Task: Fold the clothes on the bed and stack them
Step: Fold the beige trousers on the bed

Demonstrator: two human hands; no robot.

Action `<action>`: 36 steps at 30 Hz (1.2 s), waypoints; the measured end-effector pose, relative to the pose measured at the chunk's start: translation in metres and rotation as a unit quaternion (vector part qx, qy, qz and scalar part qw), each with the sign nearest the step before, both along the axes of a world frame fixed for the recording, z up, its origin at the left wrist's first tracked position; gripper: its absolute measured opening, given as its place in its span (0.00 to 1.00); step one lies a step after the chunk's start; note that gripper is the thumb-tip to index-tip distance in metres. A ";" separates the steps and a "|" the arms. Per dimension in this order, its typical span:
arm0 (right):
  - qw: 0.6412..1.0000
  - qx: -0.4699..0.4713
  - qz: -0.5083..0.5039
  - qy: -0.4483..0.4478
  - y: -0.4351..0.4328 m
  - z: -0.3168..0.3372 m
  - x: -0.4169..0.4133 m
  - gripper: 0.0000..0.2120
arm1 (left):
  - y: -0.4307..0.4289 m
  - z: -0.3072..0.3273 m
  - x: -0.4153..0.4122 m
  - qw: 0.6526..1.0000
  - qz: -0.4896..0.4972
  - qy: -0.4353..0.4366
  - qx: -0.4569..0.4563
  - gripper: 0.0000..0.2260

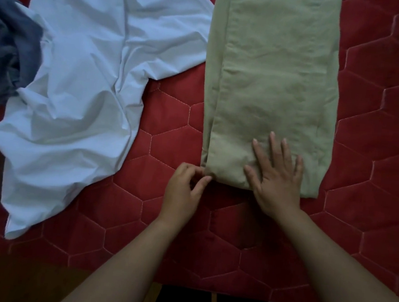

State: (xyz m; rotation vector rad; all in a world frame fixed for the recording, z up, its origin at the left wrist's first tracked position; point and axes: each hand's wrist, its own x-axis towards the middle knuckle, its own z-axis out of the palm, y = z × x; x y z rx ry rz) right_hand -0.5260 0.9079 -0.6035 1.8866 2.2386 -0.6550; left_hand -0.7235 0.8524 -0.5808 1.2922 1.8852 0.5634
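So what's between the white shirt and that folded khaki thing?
Mostly bare red quilt, as the head view shows. At the far end the sleeve of the white shirt reaches the edge of the khaki garment; the left hand is at its near corner.

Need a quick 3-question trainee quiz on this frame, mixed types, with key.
1. True or false: the right hand lies flat on the khaki garment.
2. Which garment lies between the blue garment and the khaki one? A) white shirt B) red towel C) none
3. Fill in: the left hand pinches the khaki garment's near-left ____.
Key: 1 true; 2 A; 3 corner.
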 end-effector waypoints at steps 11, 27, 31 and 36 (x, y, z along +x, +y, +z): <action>0.999 0.016 0.031 -0.026 -0.001 0.000 0.011 0.30 | 0.028 0.007 -0.002 0.976 -0.145 0.123 0.103 0.21; 0.988 0.035 0.087 0.120 -0.014 0.016 0.073 0.26 | 0.033 -0.015 -0.010 0.926 -0.324 0.150 0.126 0.14; 0.983 0.072 0.027 0.166 -0.016 0.022 0.072 0.14 | 0.042 0.005 -0.001 0.945 -0.275 0.140 0.108 0.13; 0.977 0.082 -0.003 0.198 -0.019 0.080 0.071 0.11 | 0.043 0.065 0.008 0.954 -0.258 0.120 0.096 0.08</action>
